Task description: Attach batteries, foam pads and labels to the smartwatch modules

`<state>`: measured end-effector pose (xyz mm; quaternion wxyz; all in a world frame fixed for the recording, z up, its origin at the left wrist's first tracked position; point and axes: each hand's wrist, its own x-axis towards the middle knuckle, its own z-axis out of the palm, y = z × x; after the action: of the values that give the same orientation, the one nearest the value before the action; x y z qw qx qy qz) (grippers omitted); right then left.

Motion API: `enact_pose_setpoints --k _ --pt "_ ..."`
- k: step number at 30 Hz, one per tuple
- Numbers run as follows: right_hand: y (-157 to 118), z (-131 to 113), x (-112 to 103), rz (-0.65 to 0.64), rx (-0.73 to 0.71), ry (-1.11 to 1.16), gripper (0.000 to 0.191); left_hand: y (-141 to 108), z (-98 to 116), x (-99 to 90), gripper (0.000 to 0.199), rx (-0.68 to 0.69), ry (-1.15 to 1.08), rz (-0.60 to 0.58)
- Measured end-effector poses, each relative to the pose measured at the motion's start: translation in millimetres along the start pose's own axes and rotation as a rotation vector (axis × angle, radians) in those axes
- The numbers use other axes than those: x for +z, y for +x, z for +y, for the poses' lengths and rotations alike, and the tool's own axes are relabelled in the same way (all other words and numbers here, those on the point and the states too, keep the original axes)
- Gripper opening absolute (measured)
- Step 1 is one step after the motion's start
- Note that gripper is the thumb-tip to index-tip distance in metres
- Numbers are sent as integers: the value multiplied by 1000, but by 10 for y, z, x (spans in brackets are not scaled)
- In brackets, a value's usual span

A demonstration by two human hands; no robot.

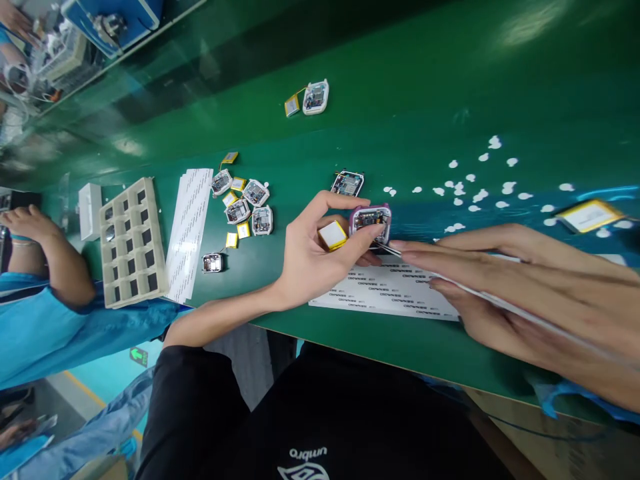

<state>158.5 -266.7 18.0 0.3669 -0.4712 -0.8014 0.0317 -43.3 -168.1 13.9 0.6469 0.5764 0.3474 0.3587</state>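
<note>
My left hand [315,257] grips a purple-rimmed device case [371,220] with its circuit board facing up. A yellow-edged battery [333,235] sits by the fingers of that hand, against the palm side. From the right, my right hand [520,287] holds thin metal tweezers [393,250], whose tips touch the lower edge of the case. Just beyond the left fingertips lies another open case [348,183] on the green table [240,87]. Beneath both hands is a white printed sheet [395,297].
At left, several white cases [256,193] with batteries lie beside printed strips [189,233] and a compartment tray [133,243]. White stickers [459,190] and a large battery [590,215] are at right. Another case [315,97] lies farther back. A person's hand [33,223] rests at far left.
</note>
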Motion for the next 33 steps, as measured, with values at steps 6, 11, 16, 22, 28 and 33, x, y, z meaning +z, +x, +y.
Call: enact_pose_setpoints --k 6,11,16,22,28,33 --pt "87 -93 -108 -97 267 99 42 -28 53 33 45 -25 11 -7" --pt "94 -88 -122 -116 310 125 31 -47 84 48 48 -77 55 -1" --pt "66 -68 -203 -130 292 163 39 -13 106 -14 47 -144 42 -83" --pt "56 -72 -186 -123 251 217 47 20 135 -52 49 -189 -26 -89" --pt "85 -28 -165 -122 227 211 34 7 141 -40 45 -199 -23 -98" --pt "36 -56 -113 -134 258 204 29 -10 145 -12 42 -231 -20 -105"
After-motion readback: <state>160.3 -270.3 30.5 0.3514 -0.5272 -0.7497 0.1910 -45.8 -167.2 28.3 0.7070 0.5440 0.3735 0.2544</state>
